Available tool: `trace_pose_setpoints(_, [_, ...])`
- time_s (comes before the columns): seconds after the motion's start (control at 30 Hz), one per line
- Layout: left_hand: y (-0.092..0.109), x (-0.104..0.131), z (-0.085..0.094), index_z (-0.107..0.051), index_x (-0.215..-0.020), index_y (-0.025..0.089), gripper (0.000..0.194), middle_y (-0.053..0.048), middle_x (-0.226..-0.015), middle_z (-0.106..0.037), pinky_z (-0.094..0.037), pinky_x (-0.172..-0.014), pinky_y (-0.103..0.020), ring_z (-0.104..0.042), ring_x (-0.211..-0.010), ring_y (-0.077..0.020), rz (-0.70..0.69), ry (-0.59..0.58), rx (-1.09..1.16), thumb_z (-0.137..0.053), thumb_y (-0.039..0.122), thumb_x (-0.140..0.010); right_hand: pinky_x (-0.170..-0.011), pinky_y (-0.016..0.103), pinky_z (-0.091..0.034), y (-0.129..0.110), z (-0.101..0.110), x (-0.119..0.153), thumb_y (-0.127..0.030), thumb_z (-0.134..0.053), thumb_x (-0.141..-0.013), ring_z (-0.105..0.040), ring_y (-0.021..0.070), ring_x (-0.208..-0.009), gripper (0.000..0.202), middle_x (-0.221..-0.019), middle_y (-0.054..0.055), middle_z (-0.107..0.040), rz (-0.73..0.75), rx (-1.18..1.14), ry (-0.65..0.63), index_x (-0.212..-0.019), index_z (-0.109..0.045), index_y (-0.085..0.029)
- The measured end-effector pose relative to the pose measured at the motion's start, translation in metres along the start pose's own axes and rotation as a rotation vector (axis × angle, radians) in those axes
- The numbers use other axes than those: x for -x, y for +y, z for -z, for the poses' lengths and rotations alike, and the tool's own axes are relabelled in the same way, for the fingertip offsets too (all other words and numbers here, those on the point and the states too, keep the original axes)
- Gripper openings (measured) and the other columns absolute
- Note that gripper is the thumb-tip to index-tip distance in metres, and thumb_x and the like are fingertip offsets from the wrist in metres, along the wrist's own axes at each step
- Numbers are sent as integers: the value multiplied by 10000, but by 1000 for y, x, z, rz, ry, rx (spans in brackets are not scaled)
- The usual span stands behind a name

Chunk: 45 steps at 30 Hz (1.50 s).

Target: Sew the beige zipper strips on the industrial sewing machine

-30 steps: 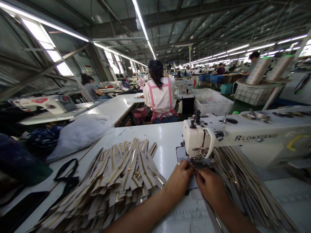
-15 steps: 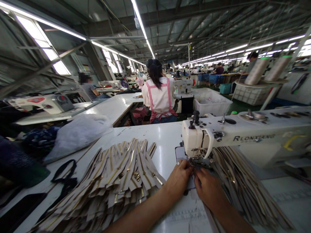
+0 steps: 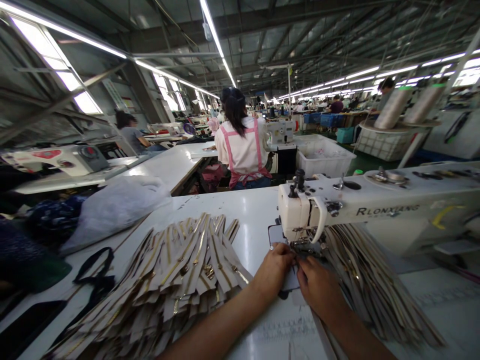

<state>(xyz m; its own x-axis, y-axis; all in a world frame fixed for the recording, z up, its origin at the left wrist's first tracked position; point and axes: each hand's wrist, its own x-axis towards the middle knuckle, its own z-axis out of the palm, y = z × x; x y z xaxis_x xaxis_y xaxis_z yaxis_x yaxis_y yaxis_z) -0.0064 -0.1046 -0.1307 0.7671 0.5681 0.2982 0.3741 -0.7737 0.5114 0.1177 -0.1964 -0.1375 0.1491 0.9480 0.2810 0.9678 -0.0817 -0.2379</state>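
Note:
My left hand (image 3: 273,270) is closed, its fingertips pressed together just in front of the presser foot of a white sewing machine (image 3: 300,215). Close beside it, my right hand (image 3: 318,282) is closed on a zipper (image 3: 323,332), whose grey tape runs out below the wrist toward the front edge. What lies between the left fingertips is hidden by the hands. A large heap of grey zippers (image 3: 183,280) with gold teeth and pulls spreads left of my forearm. More zippers (image 3: 369,285) lie in a bundle to the right, partly beneath the machine arm.
A white plastic bag (image 3: 116,207) and a black strap (image 3: 95,270) lie at the left. Beyond the table, a person in a pink-trimmed apron (image 3: 242,150) sits facing away. A white bin (image 3: 326,155) and thread cones (image 3: 393,107) stand at the right.
The view has shifted slightly. Both hands stay at the presser foot with almost the same grip, and the zipper heaps look unchanged.

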Motion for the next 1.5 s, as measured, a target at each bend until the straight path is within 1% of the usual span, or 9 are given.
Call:
trace_pose_setpoints(0.17, [-3, -1, 1, -725, -973, 176, 221, -67, -964, -630, -472, -810, -307, -540, -921, -205, -1, 7, 21, -524, 115, -908, -657, 257, -476, -1, 4, -2, -131, -428, -900, -670, 178, -765, 275, -913, 69, -674, -10, 20, -6, -990, -684, -172])
trace_pose_setpoints(0.43, [4, 6, 5, -711, -1018, 193, 206, -66, -1011, -653, -494, -872, -327, -573, -975, -212, 4, 17, -2, -524, 171, -936, -662, 263, -481, 0, 11, -2, -158, -428, -908, -682, 191, -799, 301, -939, 66, -695, -43, 9, -31, -1056, -688, -193])
trace_pose_setpoints(0.63, [3, 9, 5, -707, -1028, 199, 189, -66, -1041, -636, -485, -911, -349, -566, -1006, -217, -18, 30, 9, -543, 213, -936, -681, 252, -484, 4, 8, -2, -172, -430, -906, -680, 182, -807, 299, -946, 72, -707, -21, -35, -23, -1044, -695, -195])
trace_pose_setpoints(0.87, [5, 5, 7, -713, -987, 190, 159, -59, -1010, -646, -499, -885, -321, -571, -985, -206, 24, 16, -22, -567, 192, -924, -716, 259, -488, 4, 7, -2, -165, -417, -900, -684, 186, -839, 323, -985, 73, -708, -19, -52, -17, -1085, -680, -199])
trace_pose_setpoints(1.0, [6, 6, 9, -677, -1059, 194, 181, -66, -1009, -625, -504, -869, -341, -567, -976, -209, 17, 16, -60, -543, 206, -938, -743, 247, -475, 5, 6, -1, -146, -439, -876, -672, 179, -858, 286, -938, 64, -705, -9, -81, 12, -1000, -692, -198])
trace_pose_setpoints(1.1, [5, 7, 9, -648, -1151, 217, 239, -67, -1034, -610, -496, -869, -340, -554, -985, -206, -55, -6, -51, -508, 204, -957, -744, 259, -470, 7, 5, -1, -153, -443, -879, -665, 186, -840, 248, -886, 59, -698, -14, -84, 25, -895, -688, -188])
trace_pose_setpoints(1.17, [5, 7, 9, -652, -1165, 227, 256, -66, -1036, -604, -488, -867, -335, -551, -979, -204, -93, -14, -45, -495, 208, -964, -742, 269, -472, 7, 5, 0, -162, -430, -895, -665, 191, -830, 251, -879, 60, -696, -19, -84, 24, -881, -680, -184])
trace_pose_setpoints(1.37, [6, 8, 11, -691, -1081, 214, 237, -57, -1006, -599, -468, -871, -315, -537, -966, -198, -122, -31, -76, -483, 210, -969, -783, 313, -505, 8, 8, 24, -172, -428, -899, -675, 202, -864, 290, -985, 76, -709, -28, -195, 32, -1090, -646, -176])
trace_pose_setpoints(1.5, [6, 8, 11, -685, -1080, 213, 223, -56, -1013, -604, -466, -859, -299, -528, -963, -194, -121, -22, -105, -503, 183, -954, -747, 326, -528, 12, 5, 43, -216, -410, -923, -675, 194, -799, 311, -931, 76, -701, -43, -270, 94, -1133, -634, -166])
